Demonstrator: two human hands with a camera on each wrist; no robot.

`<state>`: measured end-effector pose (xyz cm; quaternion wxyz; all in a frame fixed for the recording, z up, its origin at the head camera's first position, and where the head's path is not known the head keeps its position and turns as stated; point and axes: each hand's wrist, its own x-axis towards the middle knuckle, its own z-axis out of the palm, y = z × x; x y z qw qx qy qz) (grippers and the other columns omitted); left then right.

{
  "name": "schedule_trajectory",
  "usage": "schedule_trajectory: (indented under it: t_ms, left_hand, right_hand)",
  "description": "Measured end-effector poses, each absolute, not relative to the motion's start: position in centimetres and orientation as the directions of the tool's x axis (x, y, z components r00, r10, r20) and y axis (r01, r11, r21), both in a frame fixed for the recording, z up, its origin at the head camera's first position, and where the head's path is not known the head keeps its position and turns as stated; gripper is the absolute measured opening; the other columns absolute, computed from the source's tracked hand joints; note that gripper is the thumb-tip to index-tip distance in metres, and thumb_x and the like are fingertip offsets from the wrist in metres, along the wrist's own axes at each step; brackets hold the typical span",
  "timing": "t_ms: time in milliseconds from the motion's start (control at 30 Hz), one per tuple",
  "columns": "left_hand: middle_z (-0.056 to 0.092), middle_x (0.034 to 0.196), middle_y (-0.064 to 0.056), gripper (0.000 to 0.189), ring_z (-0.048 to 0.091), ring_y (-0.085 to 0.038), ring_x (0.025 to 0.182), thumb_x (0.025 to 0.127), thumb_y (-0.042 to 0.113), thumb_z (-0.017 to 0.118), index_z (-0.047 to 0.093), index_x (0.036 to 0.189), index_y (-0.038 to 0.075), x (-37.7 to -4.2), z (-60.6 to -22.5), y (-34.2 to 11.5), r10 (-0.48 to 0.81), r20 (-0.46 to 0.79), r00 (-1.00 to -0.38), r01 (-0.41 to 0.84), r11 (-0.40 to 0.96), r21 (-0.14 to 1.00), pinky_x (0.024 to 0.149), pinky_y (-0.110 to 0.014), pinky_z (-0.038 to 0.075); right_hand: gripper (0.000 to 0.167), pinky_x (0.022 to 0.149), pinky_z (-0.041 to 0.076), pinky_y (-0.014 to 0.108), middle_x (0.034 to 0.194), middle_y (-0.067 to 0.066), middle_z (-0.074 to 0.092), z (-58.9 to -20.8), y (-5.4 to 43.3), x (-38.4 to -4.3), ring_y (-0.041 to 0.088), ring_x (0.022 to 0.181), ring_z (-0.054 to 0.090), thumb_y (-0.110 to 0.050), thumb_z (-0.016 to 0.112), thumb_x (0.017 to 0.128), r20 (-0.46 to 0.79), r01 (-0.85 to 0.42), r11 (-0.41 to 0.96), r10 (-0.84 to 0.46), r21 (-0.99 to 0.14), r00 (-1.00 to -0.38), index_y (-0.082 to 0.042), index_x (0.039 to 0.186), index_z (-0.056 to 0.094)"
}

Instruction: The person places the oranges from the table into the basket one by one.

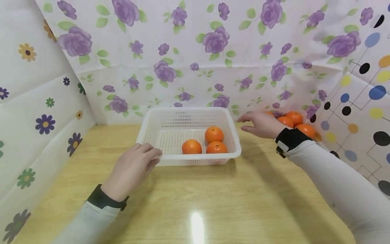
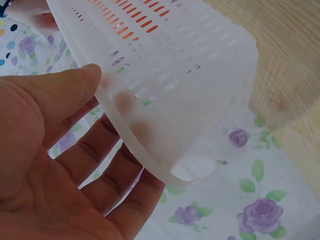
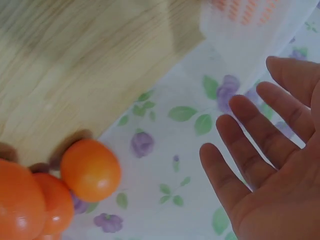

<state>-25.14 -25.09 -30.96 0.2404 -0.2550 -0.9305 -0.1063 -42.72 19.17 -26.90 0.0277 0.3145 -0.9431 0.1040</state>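
A white perforated plastic basket (image 1: 190, 157) stands on the wooden table, with three oranges (image 1: 214, 134) in its right half. My left hand (image 1: 134, 166) pinches the basket's near-left rim. In the left wrist view, the thumb lies on one side of the rim and fingertips show faintly through the translucent wall (image 2: 200, 115). Just beyond the basket's right side, my right hand (image 1: 260, 124) hovers with spread, relaxed fingers and an empty palm. Behind its wrist sits a group of several oranges (image 1: 306, 130), partly hidden by the hand and wristband.
Purple-flowered cloth (image 1: 164, 71) rises close behind the basket. A dotted cloth wall (image 1: 359, 135) borders the orange group on the right, and a flower-print wall (image 1: 45, 125) stands at the left. Wooden tabletop (image 1: 170, 200) stretches in front of the basket.
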Motion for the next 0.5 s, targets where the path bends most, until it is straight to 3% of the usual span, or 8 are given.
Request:
schedule_trajectory:
  t_ms: [167,367,467,500]
  left_hand:
    - [0.076,0.106,-0.005,0.028,0.067,-0.028,0.089,0.089,0.005,0.093,0.081,0.114,0.01,-25.1,-30.7,-25.3,0.43,0.499,-0.752,0.522,0.851,0.053,0.072,-0.042,0.06]
    - [0.076,0.106,-0.006,0.026,0.067,-0.028,0.089,0.09,0.007,0.093,0.082,0.114,0.01,-25.3,-30.5,-25.4,0.443,0.485,-0.754,0.522,0.852,0.033,0.072,-0.041,0.06]
    - [0.076,0.106,-0.006,0.026,0.067,-0.028,0.089,0.091,0.006,0.093,0.081,0.114,0.01,-25.4,-30.6,-25.3,0.444,0.494,-0.748,0.525,0.85,0.03,0.071,-0.042,0.06]
    - [0.076,0.106,-0.006,0.026,0.067,-0.028,0.088,0.09,0.006,0.093,0.081,0.114,0.01,-25.5,-30.6,-25.3,0.445,0.497,-0.745,0.527,0.849,0.03,0.071,-0.042,0.06]
  right_hand:
    - [0.031,0.095,0.06,0.059,0.134,0.025,0.072,-27.7,20.7,-43.2,0.043,0.116,0.072,-0.015,0.075,0.107,0.147,-0.56,0.812,-0.541,-0.163,-0.828,0.001,0.133,0.075]
    - [0.035,0.104,0.054,0.066,0.142,0.027,0.068,-28.7,23.1,-44.1,0.049,0.128,0.065,-0.02,0.071,0.109,0.133,-0.44,0.883,-0.422,-0.162,-0.897,-0.001,0.137,0.072]
    - [0.028,0.096,0.058,0.055,0.135,0.022,0.071,-29.6,25.0,-44.5,0.04,0.117,0.069,-0.022,0.07,0.109,0.223,-0.467,0.867,-0.427,-0.175,-0.876,-0.006,0.131,0.074]
    - [0.025,0.095,0.057,0.047,0.131,0.028,0.069,-30.3,25.8,-44.5,0.036,0.112,0.068,-0.016,0.067,0.109,0.29,-0.494,0.811,-0.414,-0.313,-0.863,0.002,0.126,0.072]
